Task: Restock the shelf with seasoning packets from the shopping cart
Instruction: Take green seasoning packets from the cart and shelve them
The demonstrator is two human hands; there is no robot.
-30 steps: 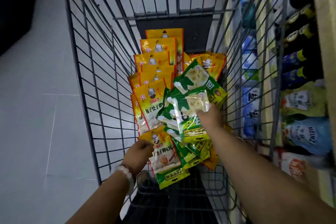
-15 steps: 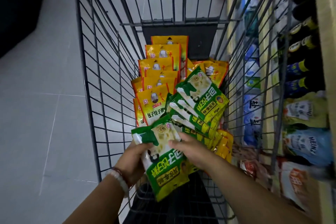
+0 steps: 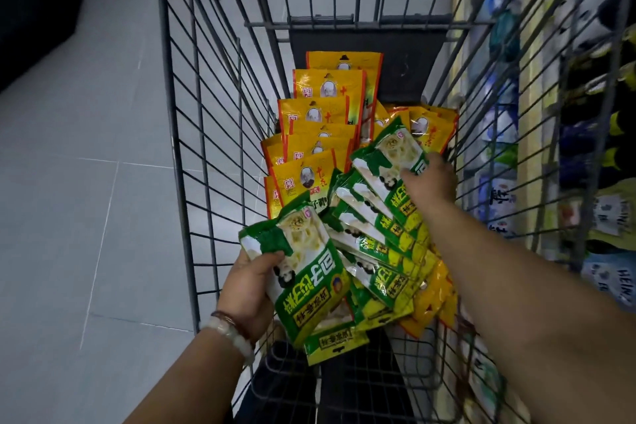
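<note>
My left hand (image 3: 248, 289) gripped a green seasoning packet (image 3: 309, 280), thumb curled over its upper left corner, holding it just above the near end of the shopping cart (image 3: 192, 134). A second green packet (image 3: 335, 342) lay directly beneath it, its lower edge showing. A beaded bracelet (image 3: 230, 334) sat on that wrist.

My right hand (image 3: 430, 179) was reaching onto the top packet of a fanned green stack (image 3: 378, 217) in the middle of the cart, fingers resting on it. I could not tell whether they were curled round its edge.

Rows of yellow packets (image 3: 321, 113) stood behind the green stack toward the far end of the cart, with more yellow packets (image 3: 430, 299) lying under the green ones on the right side.

The shelf (image 3: 537, 113) stood just beside the cart on my right, blurred, carrying bottles and pouches. Grey floor tiles (image 3: 86, 182) lay to my left.
</note>
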